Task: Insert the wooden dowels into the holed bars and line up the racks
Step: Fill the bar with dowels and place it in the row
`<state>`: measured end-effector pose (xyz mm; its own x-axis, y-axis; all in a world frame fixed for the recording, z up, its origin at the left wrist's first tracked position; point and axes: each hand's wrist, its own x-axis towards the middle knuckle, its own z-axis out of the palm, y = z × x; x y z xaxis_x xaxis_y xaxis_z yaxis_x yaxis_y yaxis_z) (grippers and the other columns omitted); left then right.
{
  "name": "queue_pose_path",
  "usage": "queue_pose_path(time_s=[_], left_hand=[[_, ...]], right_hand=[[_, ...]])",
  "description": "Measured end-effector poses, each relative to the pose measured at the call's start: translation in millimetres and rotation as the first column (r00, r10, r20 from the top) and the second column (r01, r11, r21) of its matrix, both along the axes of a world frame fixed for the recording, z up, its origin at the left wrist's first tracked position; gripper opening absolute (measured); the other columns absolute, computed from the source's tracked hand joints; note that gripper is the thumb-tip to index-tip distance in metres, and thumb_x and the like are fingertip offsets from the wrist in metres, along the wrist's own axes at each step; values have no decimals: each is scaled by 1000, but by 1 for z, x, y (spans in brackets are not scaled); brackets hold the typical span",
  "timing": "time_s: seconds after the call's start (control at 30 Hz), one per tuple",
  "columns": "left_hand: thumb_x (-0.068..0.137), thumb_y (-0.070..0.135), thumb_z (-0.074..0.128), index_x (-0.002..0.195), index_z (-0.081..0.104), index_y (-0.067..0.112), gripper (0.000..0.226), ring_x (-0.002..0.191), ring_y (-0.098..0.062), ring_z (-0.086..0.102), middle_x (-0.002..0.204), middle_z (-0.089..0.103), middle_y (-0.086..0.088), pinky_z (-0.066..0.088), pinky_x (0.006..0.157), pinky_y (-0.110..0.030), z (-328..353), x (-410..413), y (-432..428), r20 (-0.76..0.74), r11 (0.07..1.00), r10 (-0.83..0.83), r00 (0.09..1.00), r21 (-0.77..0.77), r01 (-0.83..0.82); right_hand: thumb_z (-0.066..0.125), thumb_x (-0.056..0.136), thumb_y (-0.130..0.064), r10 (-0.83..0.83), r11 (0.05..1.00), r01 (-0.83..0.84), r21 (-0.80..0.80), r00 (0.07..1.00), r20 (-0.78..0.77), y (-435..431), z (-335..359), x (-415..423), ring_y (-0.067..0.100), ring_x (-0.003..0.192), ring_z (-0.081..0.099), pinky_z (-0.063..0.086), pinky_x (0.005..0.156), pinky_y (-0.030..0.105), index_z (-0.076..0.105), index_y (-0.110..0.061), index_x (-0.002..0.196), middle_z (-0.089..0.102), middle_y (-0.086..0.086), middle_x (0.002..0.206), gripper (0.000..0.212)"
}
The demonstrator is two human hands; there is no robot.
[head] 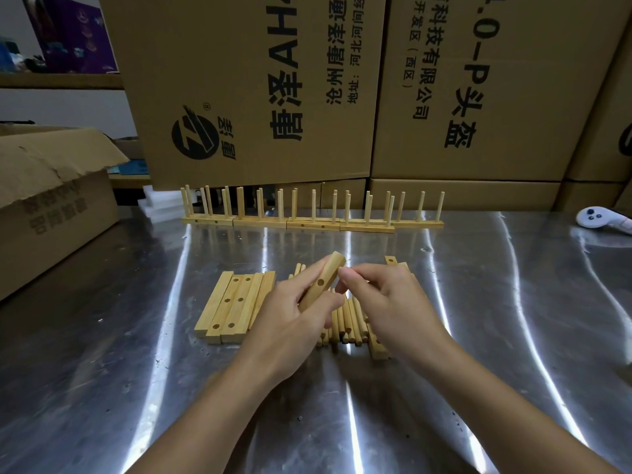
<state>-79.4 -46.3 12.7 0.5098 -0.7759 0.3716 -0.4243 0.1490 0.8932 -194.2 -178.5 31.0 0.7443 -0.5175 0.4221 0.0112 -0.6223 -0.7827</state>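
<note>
Left hand grasps pale square wooden bar with round holes, long axis slanting up and away rightward. Right hand just beside bar's upper end, fingers curled; contents impossible to tell. Loose round wooden dowels heaped beneath, nearer right hand.

The dowels are partly covered by the right hand; the holed bar is half hidden in the left hand; the controller is cut off.

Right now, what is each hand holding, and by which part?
The left hand grips a holed bar by its lower half, upper end free. The right hand curls beside that end; whether it pinches anything cannot be told.
</note>
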Motion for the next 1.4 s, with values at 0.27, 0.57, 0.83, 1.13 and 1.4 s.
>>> queue_pose_path(time_s=[0.27, 0.57, 0.83, 1.13, 1.4], left_hand=[[96, 46, 59, 152, 49, 53, 57, 77, -21, 64, 88, 70, 6, 55, 69, -32, -1, 1, 0, 113, 999, 50, 992, -18, -48], [113, 36, 48, 146, 57, 48, 36, 56, -10, 41, 72, 49, 3, 35, 46, -23, -5, 7, -11, -144, 976, 187, 972, -89, -201], [113, 32, 49, 129, 63, 27, 22, 52, -8, 36, 73, 51, 2, 27, 43, -20, 1, 22, -8, -636, 964, 104, 765, -124, -234], [113, 32, 50, 141, 57, 26, 30, 53, -9, 35, 74, 52, 1, 28, 42, -20, 1, 23, -7, -673, 964, 78, 735, -138, -228], [112, 32, 52, 127, 62, 22, 21, 50, -8, 36, 73, 53, 1, 29, 40, -19, 0, 27, -8, -752, 958, 54, 657, -146, -246]], right_hand=[[57, 108, -42, 213, 839, -164, 519, 977, -35, -6, 16, -5, 11, 44, 22, 24, 40, 22, 77, -17, 88, 27, -6, 53, 39], [43, 100, -71, 91, 719, -91, 689, 995, 36, -26, 26, -9, 17, 76, 71, 54, 58, 29, 72, -20, 120, 75, 8, 98, 62], [65, 88, -73, -90, 840, -189, -508, 876, -473, -23, -13, 0, 3, 129, 35, 36, 110, 34, 54, -39, 147, 50, -21, 134, 69], [55, 96, -67, -125, 719, -182, -670, 915, -383, -19, -15, 3, 7, 120, 50, 35, 98, 31, 71, -39, 132, 63, -19, 126, 48], [54, 111, -30, -20, 997, 4, 79, 979, 203, -9, -6, 5, 7, 71, 64, 53, 63, 28, 77, -28, 105, 71, -7, 86, 24]])
